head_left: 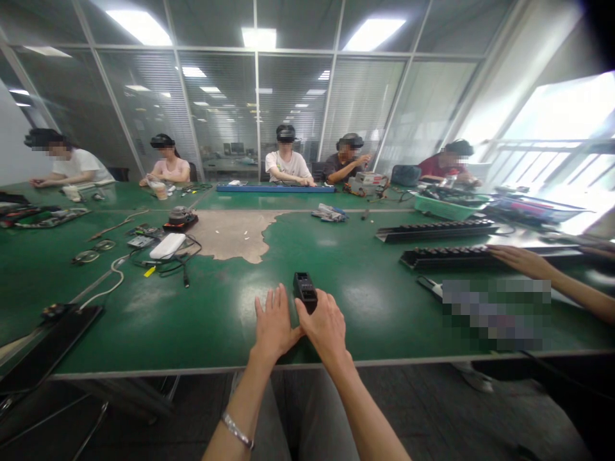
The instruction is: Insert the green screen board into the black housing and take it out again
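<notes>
Right now the bare right hand [329,323] has thumb and fingers around the near end of a small black rectangular plastic block [303,283], apparently gripping low so the recessed top stays uncovered. Just left of the block, the left hand [273,323] spreads its fingers palm-down, holding nothing, perhaps bracing; whether its thumb touches the other hand, I can't tell. Beneath the block, we have the glossy green tabletop [206,320]. Farther out, left beyond the block, lies a white rounded oblong box [168,246]; well right of it, a co-worker's hand [516,258] rests on a long black ridged rail [446,257], seemingly steadying it.
</notes>
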{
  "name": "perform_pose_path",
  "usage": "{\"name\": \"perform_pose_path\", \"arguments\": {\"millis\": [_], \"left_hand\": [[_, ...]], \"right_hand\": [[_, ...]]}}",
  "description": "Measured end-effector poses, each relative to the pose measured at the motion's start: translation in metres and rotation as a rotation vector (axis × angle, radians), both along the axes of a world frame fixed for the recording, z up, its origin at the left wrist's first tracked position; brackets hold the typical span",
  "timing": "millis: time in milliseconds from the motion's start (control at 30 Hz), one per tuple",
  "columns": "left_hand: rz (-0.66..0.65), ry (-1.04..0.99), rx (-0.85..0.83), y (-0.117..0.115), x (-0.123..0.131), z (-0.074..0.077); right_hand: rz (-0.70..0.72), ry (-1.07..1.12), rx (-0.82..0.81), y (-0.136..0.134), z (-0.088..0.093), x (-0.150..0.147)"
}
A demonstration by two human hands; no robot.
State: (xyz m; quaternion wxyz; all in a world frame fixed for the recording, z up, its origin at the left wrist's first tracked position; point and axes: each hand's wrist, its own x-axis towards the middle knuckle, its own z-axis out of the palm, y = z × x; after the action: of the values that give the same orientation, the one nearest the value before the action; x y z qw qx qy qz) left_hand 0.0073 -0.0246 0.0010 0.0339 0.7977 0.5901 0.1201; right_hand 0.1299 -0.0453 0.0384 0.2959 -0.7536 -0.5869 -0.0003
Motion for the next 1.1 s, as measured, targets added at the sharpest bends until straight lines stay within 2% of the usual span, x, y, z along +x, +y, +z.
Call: {"name": "perform_pose_path", "arguments": {"millis": [300, 467, 733, 933, 1100], "left_hand": [[0.012, 0.008, 0.026, 0.001, 0.001, -0.003], [0.001, 0.047, 0.022, 0.002, 0.001, -0.003], [-0.018, 0.062, 0.042, 0.0, -0.001, 0.0], [-0.007, 0.044, 0.05, 0.0, 0.0, 0.0], [0.011, 0.03, 0.036, 0.0, 0.003, 0.0]], "right_hand": [[-0.002, -0.035, -0.043, -0.005, -0.015, 0.002], [-0.021, -0.013, 0.014, -0.005, -0.024, 0.006], [0.042, 0.058, 0.011, 0.0, -0.019, 0.007], [0.081, 0.135, 0.165, 0.006, -0.009, 0.009], [0.069, 0.182, 0.302, 0.013, 0.0, 0.028]]}}
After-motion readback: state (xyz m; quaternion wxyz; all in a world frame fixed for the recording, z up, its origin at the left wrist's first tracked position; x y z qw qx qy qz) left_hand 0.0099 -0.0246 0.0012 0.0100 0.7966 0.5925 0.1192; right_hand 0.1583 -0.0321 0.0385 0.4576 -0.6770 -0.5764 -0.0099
